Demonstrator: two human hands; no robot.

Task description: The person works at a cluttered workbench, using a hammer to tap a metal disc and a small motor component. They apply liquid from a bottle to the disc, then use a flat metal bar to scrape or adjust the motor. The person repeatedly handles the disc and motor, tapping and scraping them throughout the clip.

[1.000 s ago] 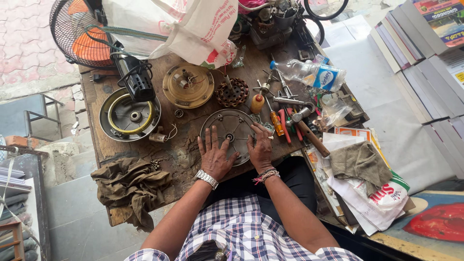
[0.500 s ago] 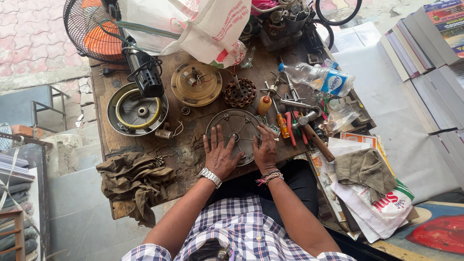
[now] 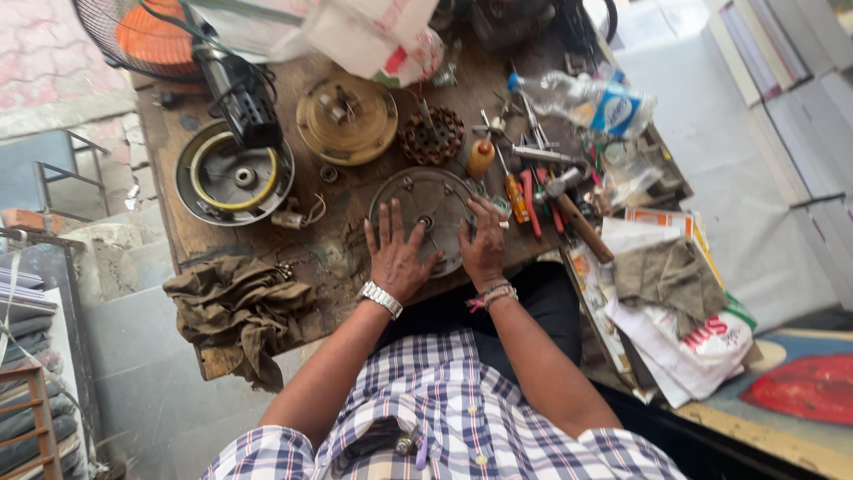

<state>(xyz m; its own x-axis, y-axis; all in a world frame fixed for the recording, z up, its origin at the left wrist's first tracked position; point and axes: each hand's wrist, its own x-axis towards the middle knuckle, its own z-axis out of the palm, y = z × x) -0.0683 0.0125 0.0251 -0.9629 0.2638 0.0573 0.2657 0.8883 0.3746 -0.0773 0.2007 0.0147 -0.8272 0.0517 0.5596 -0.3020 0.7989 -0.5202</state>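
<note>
We see both hands resting on a round grey metal cover plate [image 3: 431, 209] that lies flat near the front edge of the wooden workbench [image 3: 355, 244], roughly at the bench's centre.

Left hand [image 3: 395, 258]: palm down, fingers spread wide, fingertips overlapping the plate's rim at about 8 o'clock. Nothing gripped. A metal watch [image 3: 380, 299] sits on the wrist.

Right hand [image 3: 484, 244]: on the plate's rim at about 4 o'clock, fingers close together and curled over the edge. We cannot tell whether they clamp the rim or only press on it. Thread bracelets [image 3: 491, 296] circle the wrist.

Around the plate, clock directions taken from its centre:
- 12 o'clock, just beside: a dark, rusty wound stator [image 3: 431, 136].
- 11 o'clock, near: a brass-coloured round motor housing [image 3: 346, 117].
- 9 to 10 o'clock, well apart: a dark round housing with a yellow ring [image 3: 233, 173], a black motor body [image 3: 238, 89] standing at its upper edge.
- 7 o'clock, well apart: a crumpled brown rag [image 3: 240, 307] at the bench's front left corner.
- 2 to 3 o'clock, near: an orange-handled screwdriver [image 3: 514, 182], red-handled pliers [image 3: 538, 197] and a hammer with a wooden handle [image 3: 577, 218].
- 1 o'clock, well apart: a clear plastic bottle [image 3: 586, 98] lying on its side.
- 3 to 4 o'clock, off the bench: a grey cloth [image 3: 666, 276] lying on papers.
</note>
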